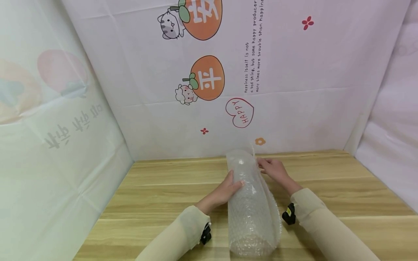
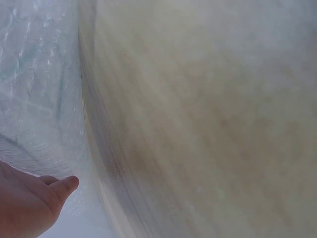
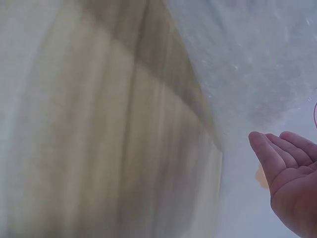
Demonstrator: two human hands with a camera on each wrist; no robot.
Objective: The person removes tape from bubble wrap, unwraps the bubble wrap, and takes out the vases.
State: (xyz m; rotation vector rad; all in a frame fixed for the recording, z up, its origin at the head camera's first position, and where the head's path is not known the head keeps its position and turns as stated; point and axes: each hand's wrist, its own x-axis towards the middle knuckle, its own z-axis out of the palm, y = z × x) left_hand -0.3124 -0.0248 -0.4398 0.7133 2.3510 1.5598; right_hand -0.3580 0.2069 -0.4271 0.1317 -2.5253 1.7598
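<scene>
Backdrop, white cloth, creased: printed with orange fruit, cartoon animals and lettering; hung behind the work. Table, one, wood-grained: logged by me, at my remote post, as the surface under the work. Bubble wrap roll, one, clear: lay lengthwise about mid-table, near end towards the wearer, far end by the table's back edge; I could not tell whether that end touched the cloth. Sleeves, two, pale: entered from the lower edge, one on each side of the roll. Loose flap, one: stood slightly off the roll's right side. Left hand: lay against the roll's left side, the visible digits extended and spread on the film; the other fingers were hidden from me. Right hand: at the flap's far part, fingertips against the film or just beside it; whether they pinched it I could not tell. Wrist units, two, black: one below each cuff.

Hazards, largest first, by my judgement. The whole roll could have turned or slid, had the flap been pulled while the left hand merely leaned. The flap could have run askew, had only its far part been drawn. Its thin edge could have slipped away, had the fingertips merely brushed it.
</scene>
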